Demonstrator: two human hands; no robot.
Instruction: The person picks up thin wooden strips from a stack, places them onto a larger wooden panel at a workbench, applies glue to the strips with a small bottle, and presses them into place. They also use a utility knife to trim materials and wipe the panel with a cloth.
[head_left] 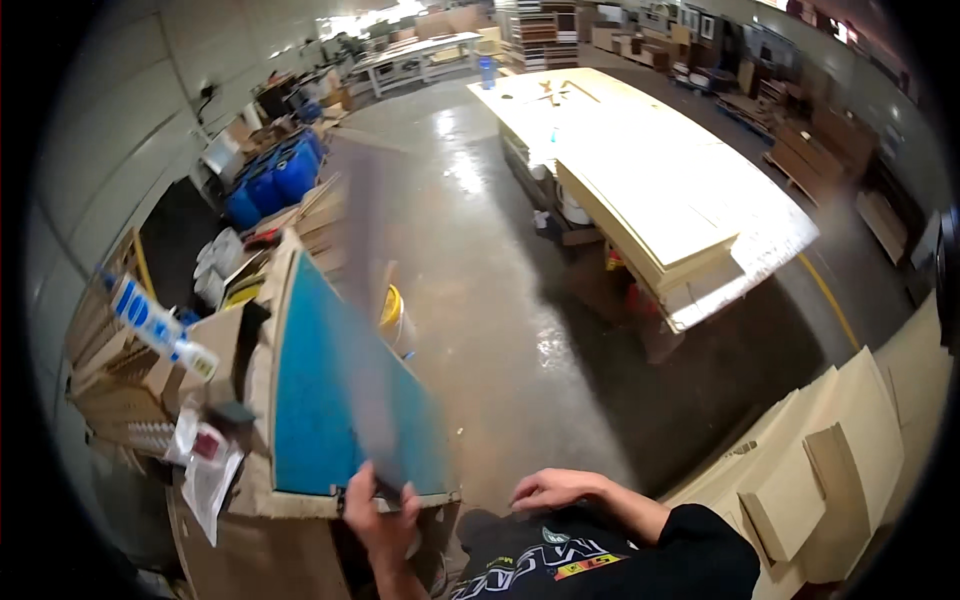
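My left hand (380, 520) is closed around the lower end of a long, narrow grey strip (365, 330). The strip rises steeply from the hand and is smeared by motion, so its material cannot be made out. Just behind it, a teal panel (320, 400) lies on a work table with a beige, padded-looking edge (290, 503). My right hand (552, 488) hovers in front of my dark shirt, fingers loosely bent and holding nothing.
Left of the panel are a cardboard box (215, 345), a white-and-blue bottle (160, 325) and a plastic bag (210, 465). A yellow-rimmed bucket (398, 318) stands beyond. Pale boards (650, 160) are stacked at right; cardboard sheets (800, 480) lie near my right. Blue drums (275, 180) stand far left.
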